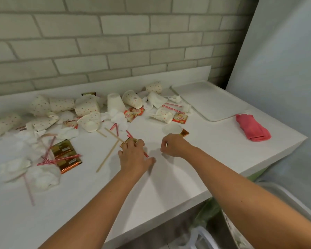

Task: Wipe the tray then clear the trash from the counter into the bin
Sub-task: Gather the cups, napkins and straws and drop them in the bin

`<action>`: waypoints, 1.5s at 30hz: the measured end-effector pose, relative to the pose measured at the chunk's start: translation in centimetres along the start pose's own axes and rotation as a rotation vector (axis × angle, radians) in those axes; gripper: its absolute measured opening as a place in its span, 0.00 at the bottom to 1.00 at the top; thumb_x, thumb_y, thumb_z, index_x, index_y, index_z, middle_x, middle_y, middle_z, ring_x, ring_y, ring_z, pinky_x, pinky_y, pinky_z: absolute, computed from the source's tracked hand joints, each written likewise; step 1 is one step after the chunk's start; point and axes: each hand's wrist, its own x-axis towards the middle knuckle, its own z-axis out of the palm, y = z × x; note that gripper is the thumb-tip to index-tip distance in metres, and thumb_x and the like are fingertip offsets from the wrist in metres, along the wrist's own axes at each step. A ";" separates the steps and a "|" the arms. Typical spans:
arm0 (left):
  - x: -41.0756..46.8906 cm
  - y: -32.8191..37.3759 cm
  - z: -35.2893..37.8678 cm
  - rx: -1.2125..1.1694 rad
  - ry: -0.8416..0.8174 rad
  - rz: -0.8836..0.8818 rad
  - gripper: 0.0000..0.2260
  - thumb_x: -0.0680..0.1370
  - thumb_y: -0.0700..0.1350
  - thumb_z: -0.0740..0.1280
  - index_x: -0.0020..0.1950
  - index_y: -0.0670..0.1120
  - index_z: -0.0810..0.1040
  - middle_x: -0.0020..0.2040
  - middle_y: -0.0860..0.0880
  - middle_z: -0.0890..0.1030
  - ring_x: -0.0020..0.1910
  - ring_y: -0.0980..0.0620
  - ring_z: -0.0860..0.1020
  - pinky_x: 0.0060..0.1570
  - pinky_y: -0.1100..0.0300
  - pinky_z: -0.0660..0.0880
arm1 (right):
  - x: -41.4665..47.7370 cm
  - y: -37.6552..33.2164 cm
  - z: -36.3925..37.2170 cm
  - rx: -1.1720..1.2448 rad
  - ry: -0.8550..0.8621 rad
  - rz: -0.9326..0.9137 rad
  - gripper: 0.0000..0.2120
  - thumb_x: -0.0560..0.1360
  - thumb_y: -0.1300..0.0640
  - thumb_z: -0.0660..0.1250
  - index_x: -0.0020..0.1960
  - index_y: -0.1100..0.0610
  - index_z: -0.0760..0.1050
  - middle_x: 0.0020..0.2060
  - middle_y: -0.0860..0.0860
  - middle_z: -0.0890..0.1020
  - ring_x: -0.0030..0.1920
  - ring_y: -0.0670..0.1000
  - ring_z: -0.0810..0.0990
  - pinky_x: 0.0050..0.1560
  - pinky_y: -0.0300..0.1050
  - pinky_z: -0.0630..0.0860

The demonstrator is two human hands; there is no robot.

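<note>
- My left hand [135,155] lies flat with fingers spread. The fingertips rest on a gold wrapper [127,142] and the palm covers a red straw [146,154]. I see no grip closed on either.
- That straw runs from far-left to near-right under the palm, so I judge a sweep toward the counter's [169,177] front edge would go along its length.
- My right hand [173,146], just beside the left, is curled and pinches a small pale stick [166,144].
- The bin [211,207] with its green liner sits below the counter's front right edge, nearer my right arm. That hand looks better placed to drop things in.
- Most trash, including the paper cups [86,106], lies toward the back and left edges, beyond the left hand.
- The tray [210,103] sits at the back right corner, and the pink cloth [252,129] is by the right edge.
</note>
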 end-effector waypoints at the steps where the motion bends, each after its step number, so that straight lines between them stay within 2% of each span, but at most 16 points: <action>1: 0.0 -0.8 0.0 0.002 -0.005 -0.021 0.30 0.70 0.62 0.67 0.67 0.49 0.65 0.66 0.47 0.65 0.65 0.45 0.64 0.62 0.53 0.64 | 0.6 -0.7 0.3 -0.007 0.020 -0.002 0.07 0.77 0.57 0.63 0.50 0.59 0.77 0.53 0.55 0.80 0.51 0.54 0.78 0.46 0.43 0.72; 5: 0.3 -2.9 0.3 0.012 -0.052 -0.057 0.28 0.74 0.61 0.65 0.67 0.46 0.64 0.65 0.45 0.66 0.64 0.45 0.66 0.61 0.52 0.66 | 2.3 -3.4 1.5 -0.044 0.065 -0.036 0.18 0.77 0.52 0.63 0.65 0.59 0.71 0.62 0.55 0.72 0.61 0.55 0.73 0.55 0.44 0.70; 9: 0.4 -4.0 0.5 -0.136 -0.101 0.035 0.16 0.79 0.49 0.61 0.65 0.45 0.67 0.65 0.44 0.67 0.60 0.46 0.70 0.58 0.56 0.70 | 4.1 -5.4 3.3 -0.072 0.092 -0.037 0.28 0.75 0.44 0.64 0.69 0.58 0.65 0.64 0.56 0.67 0.64 0.57 0.69 0.60 0.50 0.71; 12: 0.6 -4.7 0.4 -0.151 -0.101 0.084 0.15 0.81 0.43 0.57 0.67 0.44 0.67 0.65 0.44 0.68 0.60 0.47 0.71 0.58 0.57 0.69 | 5.1 -6.4 4.1 -0.143 0.083 -0.016 0.28 0.75 0.44 0.64 0.70 0.57 0.64 0.65 0.56 0.67 0.65 0.57 0.67 0.62 0.50 0.68; 17: 1.2 -6.1 -0.3 -0.161 -0.131 0.050 0.13 0.82 0.42 0.52 0.62 0.41 0.70 0.60 0.43 0.72 0.52 0.47 0.73 0.47 0.60 0.66 | 6.3 -6.8 5.0 -0.207 0.075 0.062 0.25 0.71 0.45 0.69 0.63 0.57 0.70 0.59 0.54 0.73 0.61 0.56 0.71 0.58 0.50 0.68; 20: 1.4 -6.8 -0.9 -0.168 -0.130 0.028 0.11 0.81 0.43 0.54 0.54 0.41 0.74 0.53 0.43 0.75 0.46 0.48 0.74 0.44 0.58 0.69 | 6.7 -6.7 5.1 -0.156 0.078 0.087 0.18 0.71 0.49 0.70 0.56 0.57 0.73 0.54 0.53 0.78 0.58 0.55 0.75 0.50 0.47 0.70; 23: 1.5 -7.3 -1.8 -0.353 -0.087 -0.066 0.10 0.81 0.44 0.55 0.53 0.42 0.75 0.52 0.44 0.78 0.47 0.49 0.75 0.45 0.57 0.72 | 6.8 -6.6 4.6 -0.038 0.048 0.049 0.06 0.75 0.54 0.66 0.46 0.57 0.72 0.52 0.55 0.80 0.54 0.55 0.77 0.48 0.45 0.71; 25: 1.8 -7.7 -2.5 -0.505 -0.054 -0.144 0.10 0.81 0.44 0.55 0.54 0.42 0.74 0.52 0.44 0.78 0.46 0.49 0.74 0.42 0.58 0.70 | 6.4 -6.8 3.7 0.070 0.039 -0.014 0.04 0.76 0.58 0.63 0.44 0.58 0.73 0.53 0.55 0.80 0.51 0.53 0.76 0.48 0.43 0.71; 29: 2.7 -8.5 -3.8 -0.754 0.020 -0.286 0.09 0.80 0.45 0.58 0.57 0.43 0.71 0.57 0.42 0.77 0.44 0.50 0.73 0.40 0.59 0.68 | 5.7 -7.8 1.8 0.274 0.032 -0.100 0.07 0.76 0.64 0.60 0.40 0.57 0.72 0.47 0.52 0.77 0.48 0.51 0.75 0.42 0.37 0.70; 33: 3.5 -9.1 -4.6 -1.006 -0.066 -0.494 0.26 0.73 0.60 0.67 0.65 0.47 0.69 0.62 0.44 0.74 0.58 0.44 0.75 0.53 0.53 0.73 | 5.1 -9.4 0.7 0.481 -0.080 -0.193 0.13 0.79 0.63 0.59 0.37 0.54 0.68 0.35 0.50 0.74 0.37 0.47 0.72 0.35 0.35 0.65; 35: 3.6 -9.2 -5.2 -1.185 -0.205 -0.487 0.25 0.72 0.61 0.68 0.63 0.48 0.74 0.52 0.48 0.80 0.47 0.49 0.77 0.40 0.59 0.72 | 4.7 -10.2 0.5 0.553 -0.121 -0.236 0.12 0.80 0.62 0.59 0.38 0.54 0.67 0.33 0.50 0.73 0.35 0.46 0.73 0.34 0.33 0.65; 36: 3.5 -9.3 -5.4 -1.275 -0.259 -0.467 0.20 0.73 0.58 0.68 0.60 0.48 0.77 0.44 0.52 0.81 0.37 0.53 0.74 0.33 0.63 0.66 | 4.6 -10.6 0.5 0.581 -0.125 -0.246 0.12 0.80 0.62 0.58 0.38 0.54 0.67 0.33 0.50 0.74 0.34 0.45 0.73 0.32 0.32 0.66; 38: 3.5 -9.4 -5.8 -1.399 -0.256 -0.485 0.10 0.75 0.50 0.68 0.54 0.49 0.78 0.30 0.57 0.78 0.31 0.56 0.65 0.30 0.65 0.59 | 4.8 -11.0 0.7 0.611 -0.101 -0.227 0.09 0.80 0.62 0.58 0.41 0.57 0.68 0.33 0.51 0.76 0.32 0.45 0.73 0.30 0.29 0.67; 40: 3.8 -9.9 -6.0 -1.446 -0.198 -0.525 0.04 0.76 0.46 0.68 0.50 0.49 0.77 0.30 0.54 0.75 0.30 0.56 0.63 0.30 0.64 0.59 | 5.5 -10.9 1.2 0.486 0.000 -0.172 0.06 0.80 0.62 0.58 0.46 0.60 0.71 0.38 0.54 0.79 0.36 0.49 0.76 0.35 0.34 0.70; 43: 4.1 -10.8 -6.3 -1.472 -0.139 -0.579 0.02 0.76 0.45 0.68 0.46 0.49 0.75 0.35 0.51 0.70 0.29 0.56 0.63 0.29 0.64 0.60 | 6.4 -9.8 2.2 -0.014 0.073 -0.048 0.06 0.75 0.64 0.62 0.51 0.62 0.74 0.48 0.56 0.79 0.50 0.55 0.78 0.41 0.41 0.70; 45: 4.2 -11.4 -6.6 -1.484 -0.106 -0.599 0.03 0.76 0.45 0.67 0.45 0.49 0.74 0.35 0.51 0.69 0.29 0.56 0.63 0.29 0.64 0.60 | 6.2 -9.4 2.8 -0.167 -0.045 0.037 0.07 0.70 0.66 0.68 0.45 0.60 0.71 0.40 0.52 0.74 0.46 0.55 0.76 0.35 0.41 0.70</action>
